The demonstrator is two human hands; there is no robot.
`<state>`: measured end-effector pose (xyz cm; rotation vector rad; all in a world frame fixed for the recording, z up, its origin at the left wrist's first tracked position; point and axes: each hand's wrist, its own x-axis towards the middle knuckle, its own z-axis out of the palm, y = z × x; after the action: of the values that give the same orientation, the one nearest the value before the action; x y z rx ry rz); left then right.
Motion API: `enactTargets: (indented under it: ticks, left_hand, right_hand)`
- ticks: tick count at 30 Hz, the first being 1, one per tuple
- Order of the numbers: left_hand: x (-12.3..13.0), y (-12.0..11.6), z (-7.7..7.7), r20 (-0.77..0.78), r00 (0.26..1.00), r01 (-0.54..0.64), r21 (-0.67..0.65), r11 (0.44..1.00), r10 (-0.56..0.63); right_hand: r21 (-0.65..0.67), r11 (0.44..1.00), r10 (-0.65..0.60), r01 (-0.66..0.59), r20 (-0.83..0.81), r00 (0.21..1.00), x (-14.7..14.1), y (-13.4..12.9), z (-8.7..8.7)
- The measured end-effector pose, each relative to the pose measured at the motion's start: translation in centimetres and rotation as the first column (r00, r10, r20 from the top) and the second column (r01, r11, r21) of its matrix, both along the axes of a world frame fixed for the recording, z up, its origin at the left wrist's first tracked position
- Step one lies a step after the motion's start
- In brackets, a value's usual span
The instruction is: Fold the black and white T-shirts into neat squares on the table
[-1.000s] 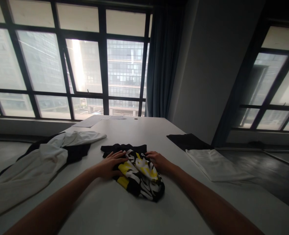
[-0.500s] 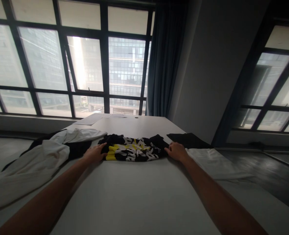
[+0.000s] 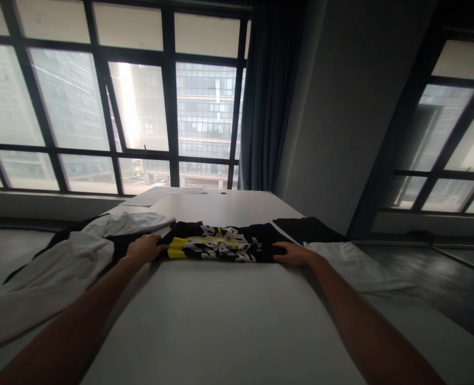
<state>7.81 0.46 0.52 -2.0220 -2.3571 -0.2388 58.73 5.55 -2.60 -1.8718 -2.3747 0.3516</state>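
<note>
A black T-shirt [image 3: 221, 243] with white lettering and a yellow patch lies in a folded band across the white table. At its left end, my left hand [image 3: 144, 249] has its fingers curled in on the edge of the fabric, seemingly pinching it. My right hand [image 3: 297, 254] rests at the right end with its fingers stretched out over the black cloth, thumb and forefinger apart.
Left of the shirt lie white garments [image 3: 72, 256] over dark cloth. A folded black cloth [image 3: 311, 229] and a white garment [image 3: 349, 262] lie to the right. Paper sheets [image 3: 144, 198] are at the far end of the table [image 3: 221, 321], before windows and a curtain [image 3: 263, 107].
The shirt's band looks straighter and flatter, its right side smoothed out. My left hand has shifted a little left; my right hand has turned flatter and moved slightly nearer to me.
</note>
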Motion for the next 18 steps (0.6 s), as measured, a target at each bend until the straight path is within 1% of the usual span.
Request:
enactTargets:
  ticks: [1,2,4,5,6,7,9,10,11,12,13,14,16,18]
  left_hand:
    - [-0.6,0.1,0.3,0.018,1.000,0.012,0.005,1.000,-0.012]
    - [-1.1,0.1,0.5,0.052,0.997,0.048,0.007,0.999,-0.048]
    - [-2.3,0.0,0.6,0.186,0.964,0.201,-0.029,0.979,-0.192]
    - [-2.9,-0.2,0.6,0.271,0.926,0.289,-0.064,0.955,-0.262]
    - [-3.4,-0.4,0.5,0.350,0.885,0.363,-0.107,0.926,-0.307]
    - [-3.9,-0.6,0.3,0.408,0.853,0.415,-0.152,0.897,-0.325]
    - [-4.5,-0.9,0.0,0.446,0.828,0.465,-0.208,0.861,-0.339]
    - [-4.7,-1.0,-0.1,0.445,0.818,0.485,-0.195,0.852,-0.364]
    - [-4.9,-1.0,-0.2,0.447,0.796,0.514,-0.146,0.845,-0.407]
    - [-5.0,-0.9,-0.3,0.459,0.762,0.543,-0.069,0.837,-0.457]
    - [-5.0,-0.8,-0.3,0.482,0.722,0.557,0.019,0.830,-0.496]
    - [-5.1,-0.6,-0.2,0.517,0.685,0.547,0.101,0.831,-0.514]
    - [-5.1,-0.5,0.1,0.607,0.630,0.456,0.217,0.863,-0.485]
    - [-5.1,-0.6,0.4,0.695,0.577,0.329,0.283,0.901,-0.429]
  right_hand:
    - [-0.017,1.000,0.020,-0.020,-0.027,0.999,0.8,-0.1,0.0]
    - [-0.016,0.999,0.029,-0.030,-0.050,0.998,1.5,-0.1,0.1]
    - [0.031,0.999,0.026,-0.024,-0.064,0.998,2.2,-0.2,0.1]
    - [0.066,0.998,0.016,-0.012,-0.059,0.998,2.2,-0.2,0.1]
    - [0.103,0.995,-0.002,0.007,-0.055,0.998,2.0,-0.2,0.1]
    - [0.139,0.990,-0.028,0.036,-0.055,0.998,1.7,-0.2,0.3]
    - [0.215,0.972,-0.080,0.098,-0.092,0.993,0.8,-0.3,0.7]
    - [0.253,0.959,-0.095,0.125,-0.125,0.988,0.5,-0.3,1.0]
    - [0.285,0.947,-0.105,0.149,-0.163,0.981,0.3,-0.5,1.3]
    - [0.304,0.939,-0.103,0.163,-0.203,0.974,0.3,-0.6,1.7]
    - [0.305,0.939,-0.087,0.161,-0.241,0.967,0.4,-0.8,2.1]
    - [0.287,0.948,-0.058,0.139,-0.273,0.960,0.6,-1.1,2.4]
    - [0.188,0.980,0.000,0.061,-0.310,0.951,1.3,-1.8,3.2]
    - [0.038,0.999,0.024,-0.013,-0.316,0.949,1.8,-2.7,4.1]
